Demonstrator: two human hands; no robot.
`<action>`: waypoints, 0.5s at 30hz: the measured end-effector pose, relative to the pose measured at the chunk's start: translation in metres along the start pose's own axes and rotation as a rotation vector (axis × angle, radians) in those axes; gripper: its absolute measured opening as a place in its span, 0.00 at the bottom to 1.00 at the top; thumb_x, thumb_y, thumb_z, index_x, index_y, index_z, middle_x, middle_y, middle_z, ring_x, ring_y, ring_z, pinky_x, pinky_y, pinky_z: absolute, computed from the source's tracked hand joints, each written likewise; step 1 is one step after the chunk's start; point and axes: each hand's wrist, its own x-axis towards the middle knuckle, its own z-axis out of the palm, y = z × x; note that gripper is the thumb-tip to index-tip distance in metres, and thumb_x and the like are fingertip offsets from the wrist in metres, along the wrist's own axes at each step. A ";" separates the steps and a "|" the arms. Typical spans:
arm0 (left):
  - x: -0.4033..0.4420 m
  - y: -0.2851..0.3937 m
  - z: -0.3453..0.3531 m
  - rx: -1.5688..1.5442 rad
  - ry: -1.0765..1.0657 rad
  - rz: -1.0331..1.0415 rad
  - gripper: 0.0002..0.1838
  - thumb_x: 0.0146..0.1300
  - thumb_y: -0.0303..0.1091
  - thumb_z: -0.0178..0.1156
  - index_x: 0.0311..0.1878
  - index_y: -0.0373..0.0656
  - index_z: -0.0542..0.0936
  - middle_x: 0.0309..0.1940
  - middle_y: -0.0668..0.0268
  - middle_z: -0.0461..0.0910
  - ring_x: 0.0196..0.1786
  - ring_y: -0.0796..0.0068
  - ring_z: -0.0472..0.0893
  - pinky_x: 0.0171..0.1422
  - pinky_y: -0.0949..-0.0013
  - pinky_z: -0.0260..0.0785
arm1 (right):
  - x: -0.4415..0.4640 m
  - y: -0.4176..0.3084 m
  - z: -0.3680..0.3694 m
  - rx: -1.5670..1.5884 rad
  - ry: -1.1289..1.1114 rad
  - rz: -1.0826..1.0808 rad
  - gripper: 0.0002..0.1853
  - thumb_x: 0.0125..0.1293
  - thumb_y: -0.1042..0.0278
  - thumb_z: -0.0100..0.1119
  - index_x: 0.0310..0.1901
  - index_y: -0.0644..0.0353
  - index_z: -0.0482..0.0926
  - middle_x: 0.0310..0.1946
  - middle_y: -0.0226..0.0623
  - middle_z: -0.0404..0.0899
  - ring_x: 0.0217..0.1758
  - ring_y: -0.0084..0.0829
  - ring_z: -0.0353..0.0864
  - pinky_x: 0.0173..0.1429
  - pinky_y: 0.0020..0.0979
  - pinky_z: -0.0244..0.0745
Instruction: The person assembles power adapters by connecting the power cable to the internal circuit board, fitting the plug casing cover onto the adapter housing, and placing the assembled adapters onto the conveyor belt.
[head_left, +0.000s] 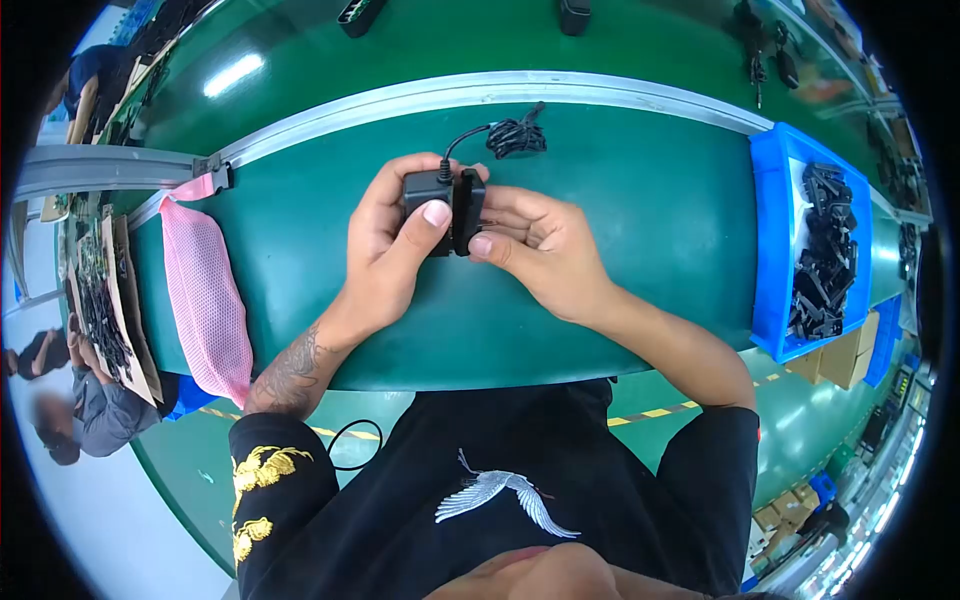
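Over the green table, my left hand (pixel 392 235) is closed round a black power adapter (pixel 427 188), thumb pressed on its near face. From the adapter's top a black cable (pixel 455 147) runs to a coiled, tied bundle (pixel 517 138) lying on the table behind. My right hand (pixel 548 245) pinches a dark plastic piece (pixel 467 205), like a cover or shell half, between thumb and fingers. That piece stands on edge at the adapter's right side; a narrow dark gap shows between them. Whether they touch lower down is hidden by my fingers.
To the right stands a blue bin (pixel 772 250) with many small black plastic parts (pixel 825 250). A pink mesh bag (pixel 207 290) hangs at the left edge. A metal rail (pixel 500 88) bounds the table's back, with black adapters (pixel 575 16) beyond. Other people sit at far left.
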 end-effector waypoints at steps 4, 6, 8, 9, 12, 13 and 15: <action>-0.001 0.001 0.005 -0.031 -0.002 -0.009 0.22 0.82 0.38 0.58 0.71 0.39 0.69 0.68 0.47 0.80 0.67 0.64 0.82 0.70 0.59 0.78 | 0.000 -0.004 0.000 -0.002 -0.003 0.032 0.25 0.75 0.77 0.69 0.70 0.72 0.77 0.64 0.45 0.84 0.65 0.31 0.85 0.69 0.33 0.83; -0.002 0.001 0.006 -0.031 -0.001 -0.005 0.22 0.82 0.38 0.58 0.71 0.39 0.69 0.68 0.48 0.80 0.67 0.64 0.82 0.70 0.60 0.79 | -0.001 -0.006 0.001 0.008 -0.011 0.043 0.25 0.75 0.76 0.69 0.70 0.72 0.77 0.64 0.45 0.85 0.65 0.31 0.85 0.69 0.34 0.83; -0.002 0.001 0.005 -0.038 -0.002 -0.007 0.22 0.83 0.38 0.58 0.71 0.39 0.69 0.68 0.48 0.80 0.67 0.64 0.82 0.70 0.60 0.79 | -0.001 -0.005 0.001 -0.020 -0.010 0.035 0.25 0.75 0.75 0.70 0.70 0.72 0.77 0.64 0.45 0.85 0.65 0.31 0.86 0.69 0.34 0.83; -0.002 0.000 0.005 -0.045 -0.004 -0.013 0.22 0.83 0.39 0.58 0.71 0.38 0.69 0.68 0.48 0.80 0.67 0.65 0.82 0.70 0.60 0.79 | -0.001 -0.004 0.001 -0.033 -0.010 0.030 0.25 0.74 0.75 0.70 0.70 0.72 0.77 0.64 0.45 0.85 0.65 0.32 0.86 0.69 0.34 0.83; -0.001 0.001 0.002 -0.070 -0.005 -0.036 0.22 0.83 0.39 0.58 0.71 0.38 0.69 0.68 0.49 0.80 0.67 0.65 0.82 0.70 0.60 0.78 | -0.002 -0.004 -0.001 -0.068 -0.019 0.017 0.25 0.74 0.74 0.71 0.69 0.72 0.77 0.64 0.46 0.85 0.64 0.32 0.86 0.69 0.34 0.84; -0.001 0.001 0.002 -0.079 -0.006 -0.045 0.22 0.82 0.39 0.58 0.71 0.38 0.69 0.68 0.49 0.80 0.67 0.65 0.82 0.71 0.60 0.78 | -0.002 -0.004 0.000 -0.059 -0.020 0.016 0.26 0.74 0.74 0.71 0.69 0.72 0.77 0.64 0.46 0.85 0.64 0.32 0.86 0.69 0.34 0.84; -0.001 0.000 0.002 -0.071 -0.011 -0.038 0.22 0.82 0.39 0.58 0.71 0.38 0.69 0.68 0.49 0.80 0.67 0.65 0.82 0.71 0.59 0.78 | -0.001 -0.003 0.000 -0.043 -0.020 0.012 0.26 0.74 0.74 0.71 0.69 0.73 0.77 0.63 0.46 0.85 0.64 0.32 0.87 0.68 0.35 0.84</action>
